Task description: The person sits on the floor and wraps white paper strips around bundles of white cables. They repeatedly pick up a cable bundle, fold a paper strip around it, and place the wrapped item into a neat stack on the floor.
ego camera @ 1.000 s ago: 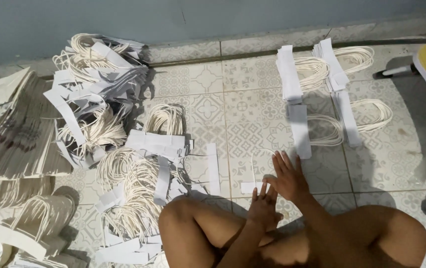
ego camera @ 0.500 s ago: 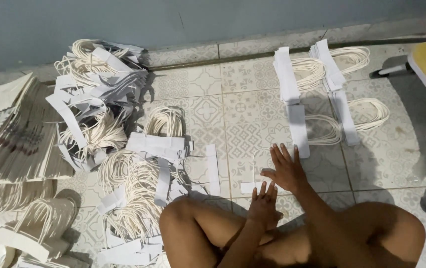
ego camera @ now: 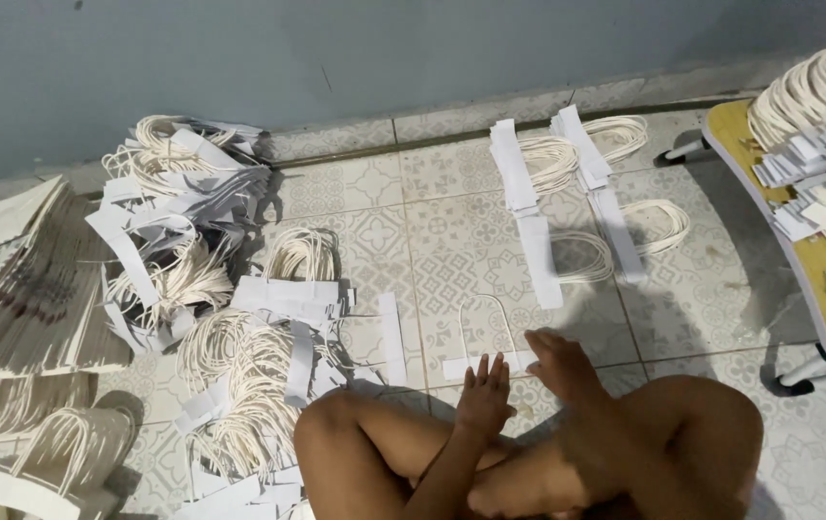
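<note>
I sit cross-legged on a tiled floor. A single bag handle, a white paper strip [ego camera: 458, 367] with a thin cord loop [ego camera: 492, 316], lies flat just in front of my knees. My left hand [ego camera: 486, 396] lies palm down with fingers straight, its fingertips on the strip's middle. My right hand [ego camera: 561, 367] rests beside it on the strip's right end, fingers bent down onto the floor. Neither hand lifts anything.
Heaps of white strip-and-cord handles [ego camera: 259, 385] cover the floor at left, with a taller pile [ego camera: 182, 193] behind and stacked flat paper bags [ego camera: 18, 289] at far left. Neat rows of handles [ego camera: 567, 193] lie ahead. A low yellow table [ego camera: 817, 270] loaded with handles stands right.
Both hands have come down from a raised, spread pose onto the strip on the floor. The cord loop now shows laid out ahead of them. The view has shifted slightly.
</note>
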